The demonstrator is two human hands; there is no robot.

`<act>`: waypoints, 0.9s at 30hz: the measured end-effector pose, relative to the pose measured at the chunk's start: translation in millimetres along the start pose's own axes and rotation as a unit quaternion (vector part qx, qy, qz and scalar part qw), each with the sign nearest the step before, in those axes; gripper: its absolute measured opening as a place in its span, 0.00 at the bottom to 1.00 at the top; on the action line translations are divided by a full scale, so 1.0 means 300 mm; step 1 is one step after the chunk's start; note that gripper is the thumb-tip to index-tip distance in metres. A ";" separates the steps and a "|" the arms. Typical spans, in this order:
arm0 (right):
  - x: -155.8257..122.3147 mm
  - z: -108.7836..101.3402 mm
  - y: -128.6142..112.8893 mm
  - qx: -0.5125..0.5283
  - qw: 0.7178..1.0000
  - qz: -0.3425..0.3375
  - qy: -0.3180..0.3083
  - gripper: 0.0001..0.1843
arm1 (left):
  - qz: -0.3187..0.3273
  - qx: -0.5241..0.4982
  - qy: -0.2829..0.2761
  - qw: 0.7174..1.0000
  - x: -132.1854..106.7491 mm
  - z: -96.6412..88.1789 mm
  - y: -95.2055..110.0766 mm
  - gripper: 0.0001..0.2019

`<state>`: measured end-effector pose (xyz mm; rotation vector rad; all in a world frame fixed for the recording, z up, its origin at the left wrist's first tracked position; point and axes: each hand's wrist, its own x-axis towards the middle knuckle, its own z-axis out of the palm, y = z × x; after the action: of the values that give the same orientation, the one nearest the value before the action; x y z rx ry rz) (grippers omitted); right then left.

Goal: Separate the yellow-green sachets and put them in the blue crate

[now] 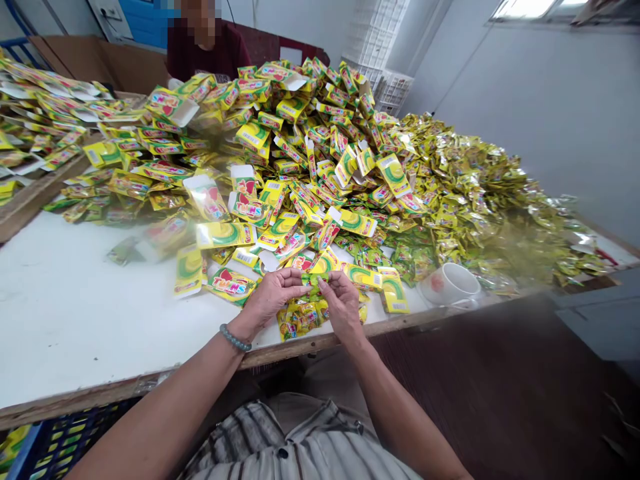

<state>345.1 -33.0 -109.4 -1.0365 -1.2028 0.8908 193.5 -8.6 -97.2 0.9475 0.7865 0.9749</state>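
Near the table's front edge, my left hand (273,295) and my right hand (343,307) pinch a small green sachet (313,283) between them. Its ends are covered by my fingers. Just below it, several yellow sachets (303,319) lie on the table by the edge. A yellow and green printed box (231,285) lies beside my left hand. To the right of my right hand is another yellow box (394,291). More small boxes, some with white flaps open, lie right behind my fingers.
A large heap of boxes (280,133) covers the back of the white table (100,320). A heap of shiny sachets (460,180) spreads to the right. A white mug (453,285) lies near the front edge. A person (215,53) is behind the heap. A blue crate (75,433) stands below left.
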 end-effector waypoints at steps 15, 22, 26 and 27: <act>-0.074 0.010 -0.028 -0.048 0.998 0.033 -0.026 0.13 | 0.072 0.127 0.003 0.989 -0.004 0.003 -0.019 0.16; -0.125 -0.052 -0.033 -0.211 0.977 0.032 -0.028 0.08 | -0.031 0.135 -0.098 0.985 -0.023 0.009 -0.006 0.19; -0.102 -0.096 -0.052 -0.224 0.971 0.029 -0.083 0.11 | -0.004 0.190 -0.073 0.979 -0.025 0.021 -0.004 0.17; -0.088 -0.109 -0.057 -0.231 0.969 0.020 -0.083 0.13 | 0.001 0.189 -0.061 0.980 -0.024 0.020 -0.006 0.17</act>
<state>373.2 -67.8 -102.3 -1.3800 -1.5831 0.7539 196.8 -17.3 -95.6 1.3238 0.8833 0.7712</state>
